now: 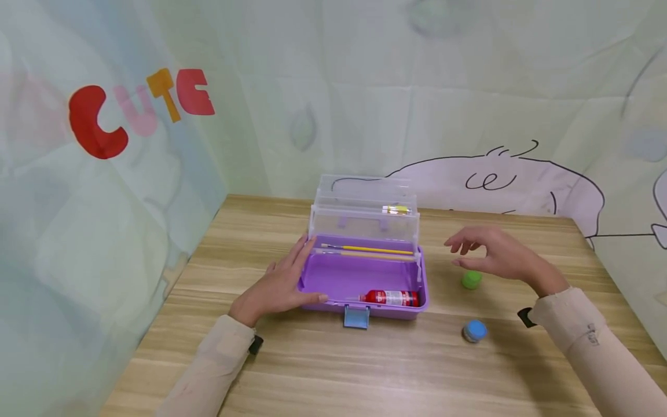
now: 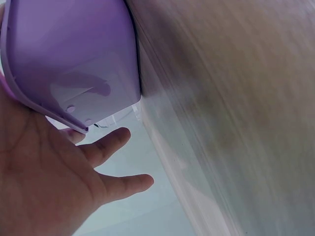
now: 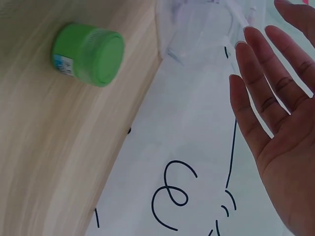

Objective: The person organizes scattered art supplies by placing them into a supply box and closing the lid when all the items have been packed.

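A purple storage box (image 1: 339, 282) stands on the table with its clear lid raised at the back. My left hand (image 1: 281, 286) rests on the box's left rim, fingers extended along the side and thumb over the front edge. Inside the box a red bottle (image 1: 391, 297) lies along the front, and two paintbrushes (image 1: 365, 249) lie across the back. My right hand (image 1: 495, 255) hovers to the right of the box with relaxed fingers, holding nothing. Under it on the table is a green-lidded jar (image 1: 471, 280), seen from the side as a green jar (image 3: 88, 54) in the right wrist view.
A blue-lidded jar (image 1: 475, 330) stands nearer on the table, right of the box. Small yellow-and-white items (image 1: 396, 209) sit in the clear lid section. A blue latch (image 1: 356, 317) hangs at the box front. A printed cloth backdrop (image 1: 323, 98) borders the table's back and left.
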Tool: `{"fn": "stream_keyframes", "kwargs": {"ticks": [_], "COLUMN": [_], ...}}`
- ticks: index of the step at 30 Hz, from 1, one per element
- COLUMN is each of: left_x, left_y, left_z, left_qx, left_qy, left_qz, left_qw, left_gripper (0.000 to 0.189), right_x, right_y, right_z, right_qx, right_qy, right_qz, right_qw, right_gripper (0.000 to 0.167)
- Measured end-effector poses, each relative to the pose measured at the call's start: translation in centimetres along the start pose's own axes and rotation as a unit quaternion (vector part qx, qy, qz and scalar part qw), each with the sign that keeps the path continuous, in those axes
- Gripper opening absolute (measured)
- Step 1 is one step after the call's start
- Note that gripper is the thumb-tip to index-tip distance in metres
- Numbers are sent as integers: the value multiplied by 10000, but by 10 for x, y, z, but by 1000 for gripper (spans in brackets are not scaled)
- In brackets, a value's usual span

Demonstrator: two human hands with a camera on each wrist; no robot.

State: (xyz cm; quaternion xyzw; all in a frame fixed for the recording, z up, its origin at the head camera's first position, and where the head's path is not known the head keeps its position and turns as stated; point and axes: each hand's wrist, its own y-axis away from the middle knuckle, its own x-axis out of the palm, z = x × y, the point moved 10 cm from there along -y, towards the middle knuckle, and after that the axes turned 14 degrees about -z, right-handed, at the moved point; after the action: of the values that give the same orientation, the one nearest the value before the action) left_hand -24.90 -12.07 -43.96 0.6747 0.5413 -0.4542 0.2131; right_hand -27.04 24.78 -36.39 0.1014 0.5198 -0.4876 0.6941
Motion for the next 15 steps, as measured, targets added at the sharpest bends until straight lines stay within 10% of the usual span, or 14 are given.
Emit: {"fn": "stream_keyframes", "kwargs": {"ticks": [15], "left_x": [0], "left_y": [0], "left_z": [1], "left_qx": [-7], "left_qy": [15], "left_qz": [18], "left_qw": [10000], "left_gripper": [119], "right_x": [33], "right_y": [40], "right_z": [5], "right_qx": [30], "right_qy": [-718], "right_qz": [1090], "right_qw": [9914], "right_gripper": [34]}}
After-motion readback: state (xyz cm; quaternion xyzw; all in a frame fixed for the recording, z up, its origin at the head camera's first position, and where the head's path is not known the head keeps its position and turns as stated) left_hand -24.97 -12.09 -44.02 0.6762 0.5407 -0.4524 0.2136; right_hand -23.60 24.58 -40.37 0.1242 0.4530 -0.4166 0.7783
